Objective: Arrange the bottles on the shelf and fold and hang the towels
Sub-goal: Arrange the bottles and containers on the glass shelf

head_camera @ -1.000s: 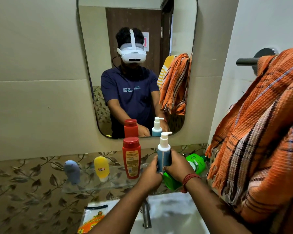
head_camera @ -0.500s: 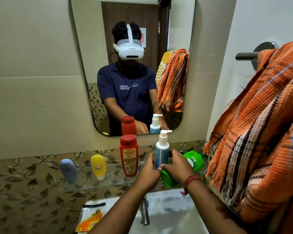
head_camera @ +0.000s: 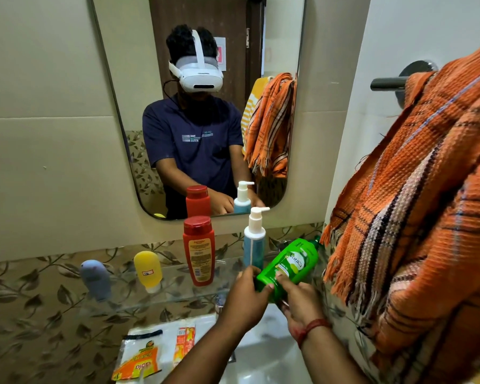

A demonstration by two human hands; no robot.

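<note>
Now both hands, left hand [head_camera: 243,296] and right hand [head_camera: 299,300], leave the pump bottle [head_camera: 254,239] standing and clasp the green bottle [head_camera: 288,266], next for the shelf [head_camera: 161,297].

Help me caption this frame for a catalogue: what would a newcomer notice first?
Probably the big orange towel hanging at right, filling that side. Next, both hands at centre, left hand and right hand, gripping a tilted green bottle. Then the red bottle and pump bottle upright on the glass shelf below the mirror.
</note>
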